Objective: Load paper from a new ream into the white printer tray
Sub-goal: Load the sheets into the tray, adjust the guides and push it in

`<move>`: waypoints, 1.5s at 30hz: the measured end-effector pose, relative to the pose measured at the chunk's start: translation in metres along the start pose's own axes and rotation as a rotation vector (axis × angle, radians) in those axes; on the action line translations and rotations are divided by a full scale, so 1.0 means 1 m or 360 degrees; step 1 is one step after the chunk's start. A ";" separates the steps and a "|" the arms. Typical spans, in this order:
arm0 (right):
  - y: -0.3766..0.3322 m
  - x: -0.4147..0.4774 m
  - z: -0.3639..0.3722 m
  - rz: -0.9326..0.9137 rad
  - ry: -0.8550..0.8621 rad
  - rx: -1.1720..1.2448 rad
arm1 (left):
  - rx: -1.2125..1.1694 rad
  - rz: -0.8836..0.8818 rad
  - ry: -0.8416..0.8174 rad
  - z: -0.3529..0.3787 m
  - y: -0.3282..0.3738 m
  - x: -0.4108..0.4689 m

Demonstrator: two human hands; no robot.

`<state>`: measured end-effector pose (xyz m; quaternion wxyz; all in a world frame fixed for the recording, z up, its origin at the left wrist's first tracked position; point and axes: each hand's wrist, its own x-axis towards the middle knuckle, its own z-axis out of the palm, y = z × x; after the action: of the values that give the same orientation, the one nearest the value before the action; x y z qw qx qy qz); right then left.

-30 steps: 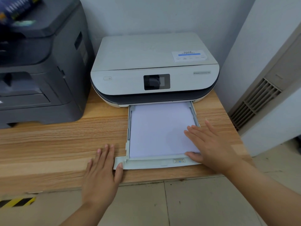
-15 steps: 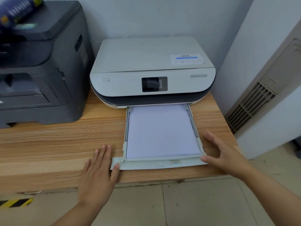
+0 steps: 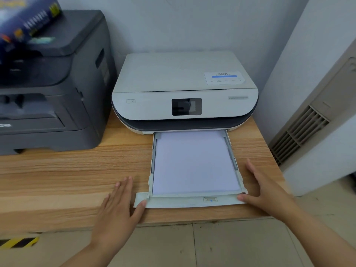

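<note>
White flatbed inkjet printer with a dark screen (image 3: 185,89) sits at the back of the light wood-grain table (image 3: 67,176), against the wall; its white plastic paper tray (image 3: 183,201) is pulled out towards the table's front edge, rear end still inside the printer body; stack of plain white paper sheets (image 3: 195,162) lies flat inside the tray, squared between the side guides, with its front edge just behind the tray's front lip

Left hand (image 3: 117,211): flat on the table just beside the tray's front left corner, fingers straight and together, pointing away from the person; thumb tip touches the corner of the front lip; nothing gripped

Right hand (image 3: 267,191): spread and relaxed at the tray's front right corner, fingers reaching along the outside of the right wall; thumb tip touches the right end of the front lip; nothing gripped; whether the fingers touch the side wall cannot be told

Large dark grey laser printer (image 3: 52,89) stands to the left of the white one, well apart from the tray; a blue printed pack (image 3: 25,22), blurred, lies tilted on its top; beige louvred vent unit (image 3: 308,128) at right; yellow-and-black striped tape (image 3: 19,242) on the floor at lower left
</note>
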<state>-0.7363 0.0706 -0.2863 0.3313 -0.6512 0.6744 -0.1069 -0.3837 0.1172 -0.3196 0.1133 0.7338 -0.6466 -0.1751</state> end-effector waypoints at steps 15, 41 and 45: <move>-0.011 0.000 -0.005 0.0146 -0.0102 -0.0188 | -0.0258 -0.0019 -0.0077 -0.036 0.018 0.043; -0.046 0.132 -0.016 0.0382 0.0568 0.0351 | -0.0709 -0.0484 0.0417 -0.002 0.068 0.149; -0.045 0.124 -0.013 0.0256 0.0637 0.0458 | -0.0714 -0.0445 0.0443 0.000 0.068 0.144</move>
<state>-0.6996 -0.0567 -0.2890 0.2879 -0.5074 0.7540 -0.3019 -0.4306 -0.0342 -0.3088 0.3350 0.7894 -0.4625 -0.2252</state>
